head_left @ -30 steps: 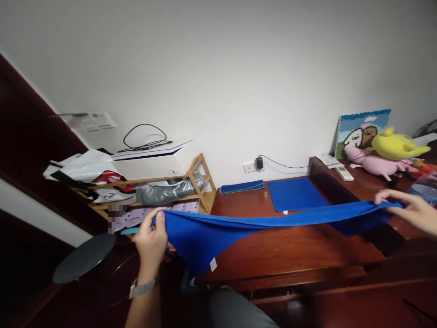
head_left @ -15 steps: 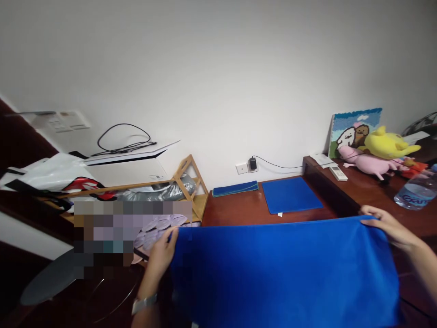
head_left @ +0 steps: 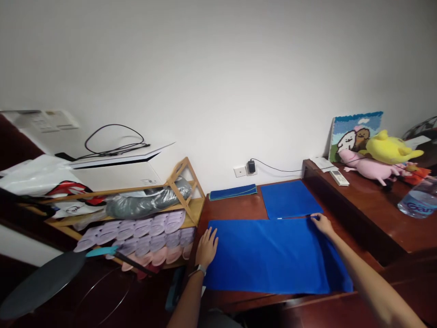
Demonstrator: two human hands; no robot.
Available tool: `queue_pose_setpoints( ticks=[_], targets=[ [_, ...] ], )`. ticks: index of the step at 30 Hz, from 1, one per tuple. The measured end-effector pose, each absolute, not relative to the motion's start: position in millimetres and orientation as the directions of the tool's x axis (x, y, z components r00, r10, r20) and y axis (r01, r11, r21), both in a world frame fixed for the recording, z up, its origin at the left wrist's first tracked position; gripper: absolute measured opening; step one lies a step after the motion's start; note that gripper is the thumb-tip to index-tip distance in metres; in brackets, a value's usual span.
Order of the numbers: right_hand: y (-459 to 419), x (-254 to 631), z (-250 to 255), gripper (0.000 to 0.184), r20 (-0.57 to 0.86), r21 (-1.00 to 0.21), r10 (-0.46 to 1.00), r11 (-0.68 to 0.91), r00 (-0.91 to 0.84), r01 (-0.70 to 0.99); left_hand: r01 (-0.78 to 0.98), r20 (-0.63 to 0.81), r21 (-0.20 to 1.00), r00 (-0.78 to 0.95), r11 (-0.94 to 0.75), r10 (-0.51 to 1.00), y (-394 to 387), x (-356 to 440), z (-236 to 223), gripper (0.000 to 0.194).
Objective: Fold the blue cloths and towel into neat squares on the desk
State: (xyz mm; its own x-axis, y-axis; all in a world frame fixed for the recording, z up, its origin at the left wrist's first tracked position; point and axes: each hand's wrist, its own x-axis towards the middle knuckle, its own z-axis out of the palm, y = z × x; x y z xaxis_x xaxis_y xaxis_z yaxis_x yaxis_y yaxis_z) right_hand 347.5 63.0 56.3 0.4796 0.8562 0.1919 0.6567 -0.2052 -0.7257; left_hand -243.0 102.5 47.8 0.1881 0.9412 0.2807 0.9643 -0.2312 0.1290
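Note:
A large blue cloth [head_left: 273,255] lies spread flat on the dark wooden table [head_left: 239,207]. My left hand [head_left: 206,246] rests at the cloth's far left corner with its fingers stretched out flat. My right hand [head_left: 322,224] presses on the far right corner, fingers extended along the edge. Behind the cloth lies a smaller folded blue cloth [head_left: 290,199]. A narrow folded blue cloth [head_left: 233,192] lies by the wall.
A wooden rack [head_left: 177,182] with bags and lilac slippers stands at left. A raised shelf [head_left: 368,187] at right carries plush toys, a remote, a water bottle [head_left: 418,202] and a picture. A charger [head_left: 251,166] sits plugged in at the wall. A round dark stool [head_left: 37,284] is at lower left.
The blue cloth, held up stretched between both hands, has been lowered and laid flat on the table. Both hands have opened and now rest on its far corners.

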Motion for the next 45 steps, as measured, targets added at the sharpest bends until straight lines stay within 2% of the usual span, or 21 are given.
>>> queue_pose_setpoints(
  ticks=[3,6,13,15,18,21,25,30,34,37,42,45],
  targets=[
    [69,353,47,0.020,0.170,-0.716,0.835,-0.261,0.524,0.648,0.978,0.214,0.091,0.163,-0.186,0.963,90,-256,15,0.056],
    [78,364,43,0.030,0.161,-0.707,0.823,-0.289,0.545,0.645,0.989,0.241,0.048,0.121,-0.136,0.963,71,-270,-4,0.059],
    [85,351,32,0.045,0.164,-0.641,0.806,-0.351,0.568,0.682,0.994,0.296,0.023,0.094,-0.106,0.951,37,-278,2,0.058],
    [77,335,24,0.049,0.199,-0.574,0.830,-0.333,0.522,0.748,0.988,0.328,0.043,0.128,-0.150,0.936,42,-274,8,0.055],
    [59,312,7,0.054,0.228,-0.387,0.924,-0.202,0.306,0.899,0.967,0.355,0.073,0.202,-0.243,0.913,63,-267,13,0.052],
    [45,302,-10,0.059,0.116,-0.238,0.972,-0.172,0.203,0.956,0.962,0.330,0.075,0.224,-0.262,0.917,91,-261,9,0.053],
    [42,303,-24,0.065,0.004,-0.156,0.980,-0.197,0.200,0.968,0.987,0.223,0.032,0.146,-0.157,0.964,114,-263,-3,0.056],
    [44,309,-33,0.066,0.006,-0.100,0.977,-0.210,0.212,0.973,0.993,0.157,0.025,0.110,-0.116,0.981,116,-275,-11,0.061],
    [40,307,-33,0.067,0.003,-0.054,0.969,-0.247,0.248,0.967,0.992,0.218,0.059,0.099,-0.114,0.971,113,-290,-16,0.060],
    [43,293,-26,0.067,0.055,-0.036,0.970,-0.234,0.236,0.972,0.986,0.266,0.067,0.128,-0.151,0.955,112,-297,-19,0.059],
    [64,228,-1,0.063,0.115,-0.117,0.992,-0.028,0.042,0.993,0.976,0.341,0.068,0.170,-0.205,0.924,118,-283,-7,0.055],
    [81,169,15,0.063,0.101,-0.197,0.988,0.132,-0.114,0.972,0.963,0.308,0.073,0.225,-0.258,0.924,122,-268,-1,0.054]
  ],
)
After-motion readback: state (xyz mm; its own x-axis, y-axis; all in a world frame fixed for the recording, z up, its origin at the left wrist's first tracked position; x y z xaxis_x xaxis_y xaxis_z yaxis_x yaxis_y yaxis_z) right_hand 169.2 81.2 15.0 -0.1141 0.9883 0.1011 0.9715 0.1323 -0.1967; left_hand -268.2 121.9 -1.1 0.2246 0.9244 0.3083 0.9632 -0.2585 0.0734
